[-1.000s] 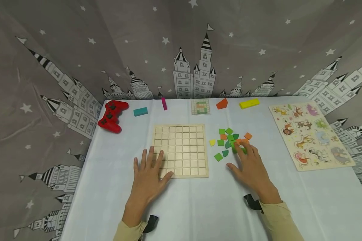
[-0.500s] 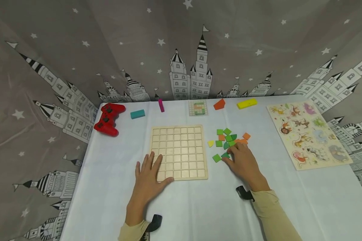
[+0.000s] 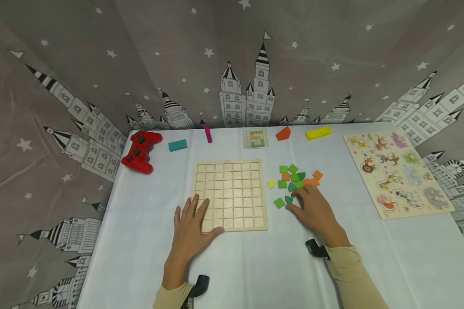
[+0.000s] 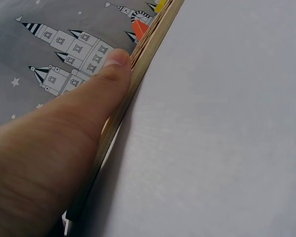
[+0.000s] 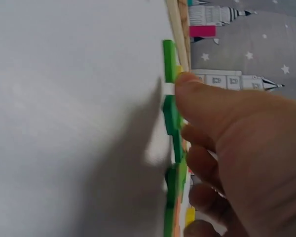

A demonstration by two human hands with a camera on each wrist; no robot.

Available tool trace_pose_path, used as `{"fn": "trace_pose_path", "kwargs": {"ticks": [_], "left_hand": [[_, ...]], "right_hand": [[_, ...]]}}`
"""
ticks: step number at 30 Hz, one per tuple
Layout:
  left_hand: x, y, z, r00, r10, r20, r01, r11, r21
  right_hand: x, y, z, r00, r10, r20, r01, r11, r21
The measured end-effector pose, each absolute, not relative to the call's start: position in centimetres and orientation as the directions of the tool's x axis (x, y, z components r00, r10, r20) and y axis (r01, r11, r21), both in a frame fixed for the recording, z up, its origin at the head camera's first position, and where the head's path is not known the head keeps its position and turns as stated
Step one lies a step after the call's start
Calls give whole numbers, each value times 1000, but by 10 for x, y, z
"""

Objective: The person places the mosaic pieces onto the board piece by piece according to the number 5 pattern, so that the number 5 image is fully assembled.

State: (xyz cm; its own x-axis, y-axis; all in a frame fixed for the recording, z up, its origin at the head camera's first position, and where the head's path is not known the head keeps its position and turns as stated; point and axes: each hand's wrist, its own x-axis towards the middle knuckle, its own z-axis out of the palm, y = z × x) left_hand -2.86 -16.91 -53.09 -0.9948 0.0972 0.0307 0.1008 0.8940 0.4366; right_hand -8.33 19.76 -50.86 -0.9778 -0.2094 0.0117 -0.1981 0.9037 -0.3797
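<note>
Spreading under and around the wooden grid board (image 3: 233, 189), a white cloth (image 3: 255, 270) is seen. The board's near-left corner is covered by the left hand (image 3: 190, 227), its fingers splayed and nearly straight, with nothing gripped. Right of the board, the right hand (image 3: 315, 212) is held with fingers bent, thumb and forefinger slightly parted; whether anything is pinched cannot be told. Between the board and that hand, a light green square (image 3: 279, 203) is left lying flat. Just right of it, a dark green quarter-round piece (image 3: 288, 199) is framed by thumb and forefinger, on the board side of the right hand, the nearer one; no long axis can be made out.
</note>
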Motion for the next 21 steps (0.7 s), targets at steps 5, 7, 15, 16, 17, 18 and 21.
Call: {"fn": "trace_pose_path", "kwargs": {"ticks": [5, 7, 15, 16, 17, 18, 21], "left_hand": [[-28, -168, -532, -992, 96, 76, 120, 891, 437], [-28, -168, -532, -992, 94, 83, 121, 892, 436], [-28, -169, -532, -994, 89, 61, 106, 896, 430], [-28, -170, -532, -994, 87, 62, 105, 897, 430], [-28, -170, -532, -994, 87, 59, 104, 895, 433], [-28, -170, -533, -995, 86, 54, 101, 894, 435], [-28, -171, -532, -995, 88, 42, 98, 891, 443]], "right_hand": [[-82, 198, -506, -972, -237, 3, -219, 896, -387], [-82, 198, -506, -972, -233, -2, -215, 898, -384], [-83, 198, -506, -970, -241, -6, -220, 895, -389], [-84, 198, -506, -966, -258, -4, -236, 890, -390], [-84, 198, -505, -962, -272, -5, -249, 886, -392], [-85, 198, -505, -959, -282, -8, -257, 884, -390], [-86, 199, -505, -953, -301, -21, -270, 884, -382]]}}
